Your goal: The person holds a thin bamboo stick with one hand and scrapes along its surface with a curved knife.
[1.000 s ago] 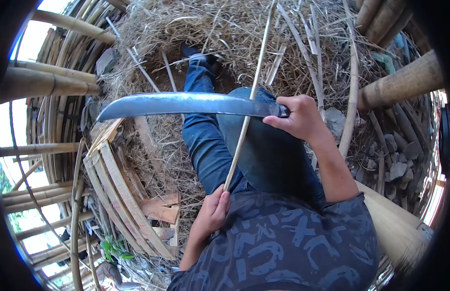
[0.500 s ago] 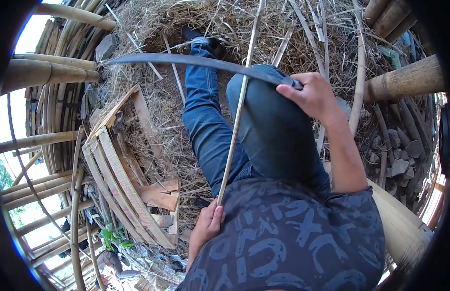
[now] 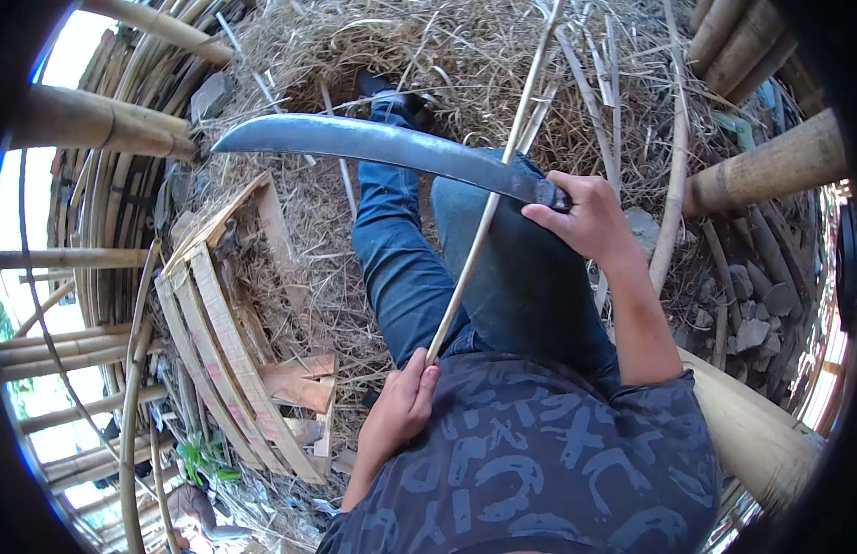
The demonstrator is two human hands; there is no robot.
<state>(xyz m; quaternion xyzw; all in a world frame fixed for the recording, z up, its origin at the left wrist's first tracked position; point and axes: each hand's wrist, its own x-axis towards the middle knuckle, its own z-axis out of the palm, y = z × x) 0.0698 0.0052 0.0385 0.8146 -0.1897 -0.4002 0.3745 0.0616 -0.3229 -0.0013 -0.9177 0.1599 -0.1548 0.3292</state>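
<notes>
A machete (image 3: pixel 354 143) with a broad, curved dark blade is gripped by its handle in my right hand (image 3: pixel 587 220), above my bent knee. Its blade points left and lies across a long, thin bamboo strip (image 3: pixel 472 258), close to the handle end. My left hand (image 3: pixel 405 399) is closed around the strip's lower end, by my waist. From there the strip slants up and right over my thigh, past the top of the view. Where blade and strip cross, I cannot tell how firmly they touch.
A slatted wooden crate (image 3: pixel 230 351) lies on the left. Dry shavings (image 3: pixel 299 55) cover the ground ahead. Thick bamboo poles (image 3: pixel 770 162) jut in from both sides, and broken stones (image 3: pixel 751 332) lie at the right. Behind my right arm is a large bamboo pole (image 3: pixel 751 429).
The machete's blade has turned to show more of its flat side, and my right hand has dropped slightly. The strip leans further right, while my left hand has risen a little.
</notes>
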